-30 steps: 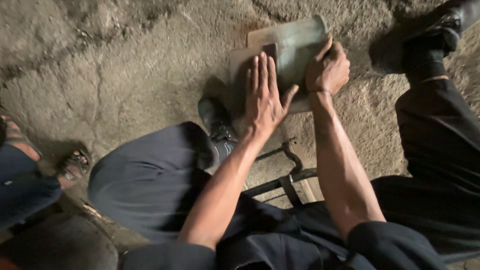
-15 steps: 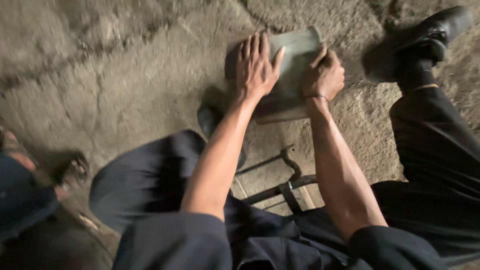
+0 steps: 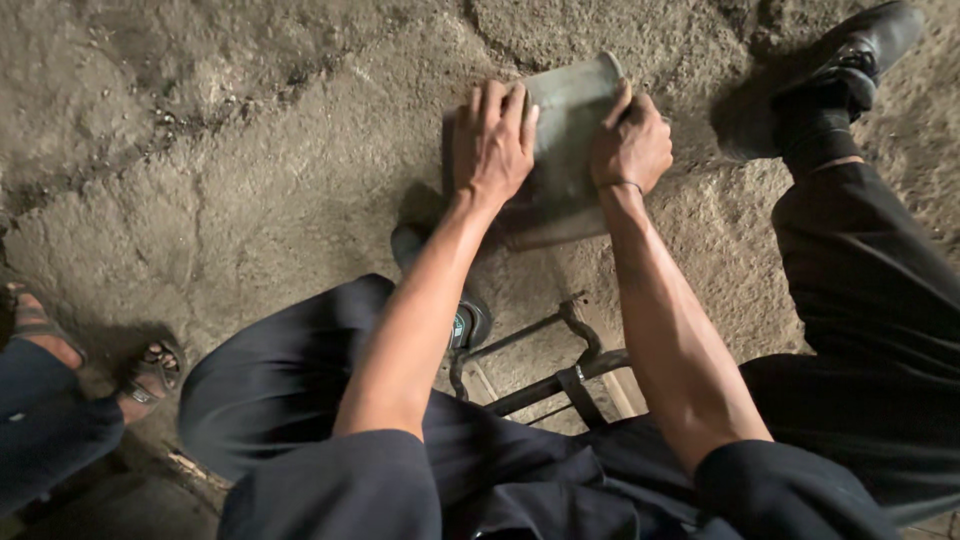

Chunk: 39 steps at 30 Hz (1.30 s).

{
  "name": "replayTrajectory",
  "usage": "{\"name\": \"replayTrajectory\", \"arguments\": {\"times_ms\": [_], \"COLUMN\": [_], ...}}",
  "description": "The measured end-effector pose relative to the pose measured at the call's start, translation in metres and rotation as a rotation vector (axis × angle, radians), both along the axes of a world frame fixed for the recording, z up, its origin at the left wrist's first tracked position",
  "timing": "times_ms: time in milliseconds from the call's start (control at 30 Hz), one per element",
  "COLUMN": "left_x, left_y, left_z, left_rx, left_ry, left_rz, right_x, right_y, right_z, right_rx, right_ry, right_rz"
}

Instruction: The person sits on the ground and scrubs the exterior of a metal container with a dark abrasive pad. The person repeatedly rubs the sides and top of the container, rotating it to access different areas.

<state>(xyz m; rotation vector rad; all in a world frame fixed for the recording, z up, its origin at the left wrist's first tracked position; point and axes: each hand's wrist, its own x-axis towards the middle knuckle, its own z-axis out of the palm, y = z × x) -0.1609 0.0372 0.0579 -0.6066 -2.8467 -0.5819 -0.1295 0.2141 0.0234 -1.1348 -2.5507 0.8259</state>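
Observation:
A flat grey-green metal sheet [image 3: 566,150] lies on the rough concrete floor [image 3: 250,180], its far edge curled up. My left hand [image 3: 490,140] lies flat on the sheet's left side, fingers together, pressing down. At the right edge, my right hand [image 3: 630,142] is closed around the sheet near the curled end. Both forearms reach forward from my lap.
My dark trousers fill the lower part of the view, with my left shoe [image 3: 450,300] and right black shoe [image 3: 850,55] planted on the floor. A dark metal frame [image 3: 550,380] sits under me. Another person's sandalled foot [image 3: 150,370] is at the far left.
My left hand has slid up the sheet and its fingers have closed together. The right hand keeps its grip on the right edge.

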Motion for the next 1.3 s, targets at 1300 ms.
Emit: {"name": "replayTrajectory", "arguments": {"times_ms": [1300], "left_x": [-0.016], "left_y": [0.025], "left_z": [-0.028], "left_rx": [0.007], "left_ry": [-0.264], "left_rz": [0.213], "right_x": [0.016], "right_y": [-0.001], "right_z": [0.0], "right_rx": [0.094], "right_ry": [0.059], "right_rz": [0.022]}}
